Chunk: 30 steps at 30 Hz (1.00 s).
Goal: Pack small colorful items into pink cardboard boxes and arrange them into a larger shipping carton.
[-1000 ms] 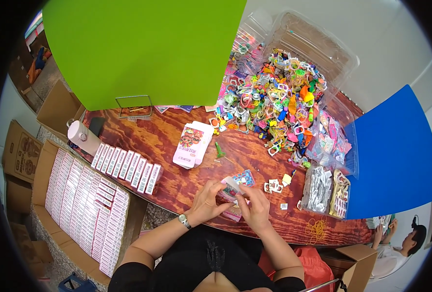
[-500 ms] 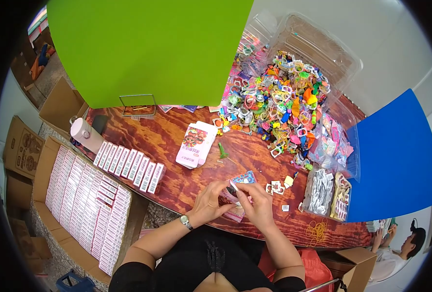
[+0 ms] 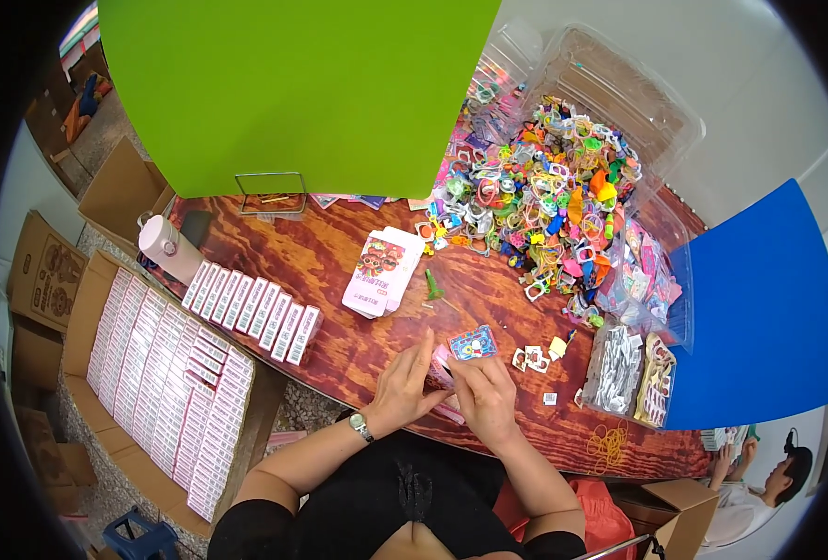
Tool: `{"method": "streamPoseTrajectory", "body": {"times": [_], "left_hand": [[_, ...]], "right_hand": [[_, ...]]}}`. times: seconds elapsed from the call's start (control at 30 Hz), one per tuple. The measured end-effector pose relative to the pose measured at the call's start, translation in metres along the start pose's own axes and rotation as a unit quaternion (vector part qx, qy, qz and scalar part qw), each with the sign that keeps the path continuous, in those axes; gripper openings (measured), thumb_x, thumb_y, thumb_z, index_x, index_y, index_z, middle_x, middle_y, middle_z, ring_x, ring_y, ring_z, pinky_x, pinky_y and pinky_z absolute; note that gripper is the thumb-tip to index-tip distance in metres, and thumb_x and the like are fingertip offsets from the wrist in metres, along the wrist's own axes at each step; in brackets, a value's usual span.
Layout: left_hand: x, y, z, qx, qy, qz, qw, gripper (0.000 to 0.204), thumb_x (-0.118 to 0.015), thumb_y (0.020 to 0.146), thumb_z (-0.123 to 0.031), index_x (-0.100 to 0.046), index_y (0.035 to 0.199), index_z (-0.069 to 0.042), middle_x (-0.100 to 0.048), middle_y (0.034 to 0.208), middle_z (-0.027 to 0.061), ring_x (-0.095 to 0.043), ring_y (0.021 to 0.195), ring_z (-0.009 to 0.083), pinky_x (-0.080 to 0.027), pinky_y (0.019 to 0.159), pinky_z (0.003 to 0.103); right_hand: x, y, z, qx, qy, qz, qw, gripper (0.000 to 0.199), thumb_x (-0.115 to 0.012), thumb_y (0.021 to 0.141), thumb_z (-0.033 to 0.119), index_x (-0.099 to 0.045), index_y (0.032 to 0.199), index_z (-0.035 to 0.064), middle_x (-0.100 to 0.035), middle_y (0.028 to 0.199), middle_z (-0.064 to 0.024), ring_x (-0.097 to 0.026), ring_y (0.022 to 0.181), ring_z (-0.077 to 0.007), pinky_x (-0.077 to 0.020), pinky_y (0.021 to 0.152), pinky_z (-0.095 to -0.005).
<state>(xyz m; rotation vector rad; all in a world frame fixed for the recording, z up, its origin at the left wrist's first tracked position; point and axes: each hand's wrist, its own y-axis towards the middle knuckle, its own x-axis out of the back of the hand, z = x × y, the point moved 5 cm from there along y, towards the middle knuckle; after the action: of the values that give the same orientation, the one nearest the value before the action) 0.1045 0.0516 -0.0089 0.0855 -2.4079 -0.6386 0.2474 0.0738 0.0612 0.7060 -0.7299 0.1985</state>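
Note:
Near the front edge of the table, my left hand is closed on one side of a small pink box. My right hand presses its bent fingers on the other side, at the box's upper end, and they partly cover it. A blue picture card lies just beyond my right fingertips. Below both hands another pink printed piece shows on the tabletop, mostly hidden.
Flat pink cartons lie ahead. A row of boxes stands left, beside a full carton. Toys heap at the back right; a tray of silvery packets and rubber bands lie right.
My right fingers have shifted over the top of the box, and the dark piece seen there earlier no longer shows. My left index finger is now straighter. The whole view has shifted slightly.

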Motion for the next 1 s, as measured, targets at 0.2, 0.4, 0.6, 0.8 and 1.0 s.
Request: {"method": "streamPoseTrajectory", "body": {"times": [0.2, 0.4, 0.6, 0.8, 1.0], "left_hand": [[0.003, 0.000, -0.005, -0.021, 0.020, -0.018, 0.999, 0.109, -0.088, 0.068, -0.014, -0.025, 0.154, 0.010, -0.059, 0.124, 0.0268, -0.062, 0.107, 0.0410, -0.054, 0.090, 0.043], [0.001, -0.002, -0.005, -0.014, 0.015, -0.027, 0.999, 0.110, -0.088, 0.069, -0.016, -0.023, 0.155, 0.010, -0.059, 0.124, 0.0265, -0.062, 0.109, 0.0411, -0.053, 0.091, 0.043], [0.002, 0.002, -0.004, 0.015, -0.013, -0.031, 0.999, 0.111, -0.088, 0.069, -0.018, -0.025, 0.156, 0.007, -0.058, 0.116, 0.0226, -0.061, 0.102, 0.0392, -0.053, 0.086, 0.044], [-0.001, 0.000, -0.007, 0.016, -0.027, -0.040, 0.999, 0.110, -0.088, 0.070, -0.019, -0.025, 0.156, 0.007, -0.057, 0.111, 0.0207, -0.059, 0.097, 0.0373, -0.051, 0.084, 0.043], [0.005, 0.005, -0.007, 0.027, -0.033, -0.017, 0.999, 0.111, -0.087, 0.070, -0.013, -0.021, 0.156, 0.009, -0.057, 0.129, 0.0252, -0.060, 0.111, 0.0387, -0.051, 0.093, 0.042]], "right_hand": [[0.003, -0.001, 0.002, -0.003, -0.018, 0.017, 1.000, 0.030, -0.074, 0.077, -0.005, -0.074, 0.106, 0.0037, -0.065, 0.088, -0.0089, -0.063, 0.082, -0.0277, -0.0521, 0.072, -0.0378], [0.006, -0.001, 0.003, 0.001, 0.000, 0.045, 0.999, 0.030, -0.074, 0.080, -0.004, -0.074, 0.109, 0.0041, -0.068, 0.093, -0.0096, -0.064, 0.084, -0.0274, -0.0525, 0.074, -0.0372], [0.004, -0.011, -0.013, -0.130, 0.117, 0.003, 0.985, 0.029, -0.071, 0.089, -0.002, -0.069, 0.117, 0.0013, -0.075, 0.101, -0.0116, -0.070, 0.099, -0.0223, -0.0549, 0.083, -0.0337], [-0.001, -0.021, -0.012, -0.106, 0.104, -0.024, 0.989, 0.041, -0.071, 0.090, 0.002, -0.061, 0.130, -0.0031, -0.073, 0.113, -0.0157, -0.069, 0.103, -0.0284, -0.0539, 0.090, -0.0379], [-0.001, -0.016, -0.015, -0.064, 0.060, 0.028, 0.996, 0.053, -0.071, 0.091, 0.006, -0.055, 0.140, -0.0030, -0.062, 0.135, -0.0223, -0.064, 0.120, -0.0346, -0.0498, 0.101, -0.0417]]}}
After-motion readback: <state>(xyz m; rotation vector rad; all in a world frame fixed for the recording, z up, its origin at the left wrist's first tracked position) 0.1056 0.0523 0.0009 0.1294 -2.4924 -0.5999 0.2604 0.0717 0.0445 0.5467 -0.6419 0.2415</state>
